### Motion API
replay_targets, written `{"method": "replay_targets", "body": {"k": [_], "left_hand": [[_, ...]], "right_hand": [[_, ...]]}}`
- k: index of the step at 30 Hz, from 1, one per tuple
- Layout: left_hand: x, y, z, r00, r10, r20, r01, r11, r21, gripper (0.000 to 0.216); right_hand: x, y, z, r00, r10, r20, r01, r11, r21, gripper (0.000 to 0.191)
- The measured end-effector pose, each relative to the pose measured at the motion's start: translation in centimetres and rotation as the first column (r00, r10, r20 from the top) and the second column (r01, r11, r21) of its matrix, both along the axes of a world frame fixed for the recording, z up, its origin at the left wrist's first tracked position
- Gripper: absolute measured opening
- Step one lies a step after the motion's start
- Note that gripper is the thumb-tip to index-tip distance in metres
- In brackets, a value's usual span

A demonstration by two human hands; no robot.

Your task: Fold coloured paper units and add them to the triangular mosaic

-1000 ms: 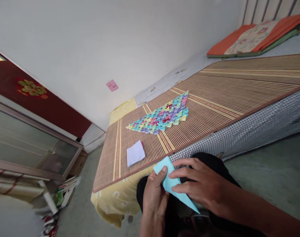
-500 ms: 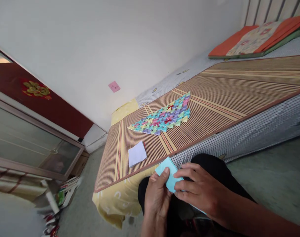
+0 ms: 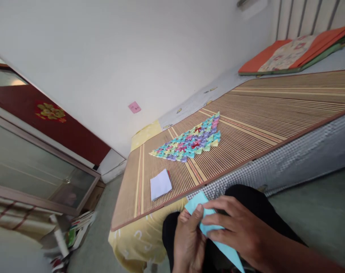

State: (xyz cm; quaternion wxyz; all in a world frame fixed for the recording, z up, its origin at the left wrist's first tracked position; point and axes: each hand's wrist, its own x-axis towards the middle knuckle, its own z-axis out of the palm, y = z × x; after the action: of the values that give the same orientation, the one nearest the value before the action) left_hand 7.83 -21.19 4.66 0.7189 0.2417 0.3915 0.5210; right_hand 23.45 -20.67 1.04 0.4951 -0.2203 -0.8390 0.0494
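Note:
A folded sheet of light blue paper (image 3: 225, 250) is in my two hands above my lap. My left hand (image 3: 190, 237) grips its upper part, thumb pressed flat on top and fingers beneath. The fingers of my right hand (image 3: 237, 223) lie across the same paper, bent against its face and edge; a long pointed flap shows below them. On the striped mat beyond sits a stack of white paper (image 3: 160, 185). Behind it lies a triangular piece made of many small folded papers (image 3: 188, 141) in blue, yellow, pink and purple.
The woven mat (image 3: 263, 110) covers a bed along a white wall. Folded orange bedding (image 3: 296, 55) rests at the far right. A pink note (image 3: 134, 107) is on the wall. At left stand a glass-fronted cabinet (image 3: 38, 159) and floor clutter (image 3: 71, 235).
More of the blue paper's long flap now shows below my right hand, where only a thin edge showed before. Both hands stay on the paper. The whole view has shifted slightly.

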Motion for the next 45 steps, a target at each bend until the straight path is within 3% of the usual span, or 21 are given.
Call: {"method": "replay_targets", "body": {"k": [4, 7, 11, 16, 18, 20, 23, 26, 34, 45], "left_hand": [[0.1, 0.0, -0.7, 0.995, 0.069, -0.076, -0.065, 0.997, 0.050, 0.037], [0.3, -0.1, -1.3, 0.981, 0.137, -0.138, -0.125, 0.988, 0.094, 0.040], [0.7, -0.6, -1.6, 0.970, 0.181, -0.161, -0.153, 0.973, 0.171, 0.029], [1.3, -1.4, -1.3, 0.949, 0.184, -0.255, -0.128, 0.967, 0.219, 0.025], [1.3, -1.6, -1.2, 0.929, 0.187, -0.321, -0.123, 0.970, 0.211, 0.028], [1.2, -1.7, -1.2, 0.909, 0.186, -0.372, -0.123, 0.975, 0.188, 0.033], [1.1, -1.7, -1.3, 0.898, 0.170, -0.406, -0.113, 0.981, 0.161, 0.036], [1.1, -1.7, -1.3, 0.903, 0.157, -0.399, -0.111, 0.984, 0.136, 0.038], [1.0, -1.9, -1.8, 0.911, 0.118, -0.394, -0.074, 0.989, 0.126, 0.038], [1.5, -2.2, -1.4, 0.900, 0.157, -0.406, -0.110, 0.985, 0.137, 0.035]], "right_hand": [[-1.7, 0.5, -2.6, 0.993, -0.031, -0.112, 0.033, 0.999, 0.015, 0.038], [-1.7, 0.9, -3.5, 0.992, 0.056, -0.113, -0.055, 0.998, 0.009, 0.038], [-0.6, 0.7, -2.3, 0.987, 0.093, -0.130, -0.111, 0.983, -0.144, 0.023], [-0.3, 0.1, -0.1, 0.982, -0.013, -0.187, -0.049, 0.946, -0.320, 0.023], [-0.4, 0.0, 0.3, 0.973, -0.098, -0.210, -0.008, 0.892, -0.451, 0.016], [-0.4, 0.0, 0.5, 0.955, -0.200, -0.218, 0.031, 0.799, -0.601, 0.013], [-0.4, 0.0, 0.5, 0.930, -0.268, -0.253, -0.003, 0.681, -0.733, 0.006], [-0.4, 0.1, 0.6, 0.909, -0.291, -0.297, -0.043, 0.644, -0.764, 0.013], [-0.3, 0.3, 1.0, 0.910, -0.289, -0.296, -0.062, 0.612, -0.788, 0.034], [0.4, 0.3, 0.9, 0.862, -0.238, -0.447, -0.277, 0.516, -0.811, 0.008]]}}
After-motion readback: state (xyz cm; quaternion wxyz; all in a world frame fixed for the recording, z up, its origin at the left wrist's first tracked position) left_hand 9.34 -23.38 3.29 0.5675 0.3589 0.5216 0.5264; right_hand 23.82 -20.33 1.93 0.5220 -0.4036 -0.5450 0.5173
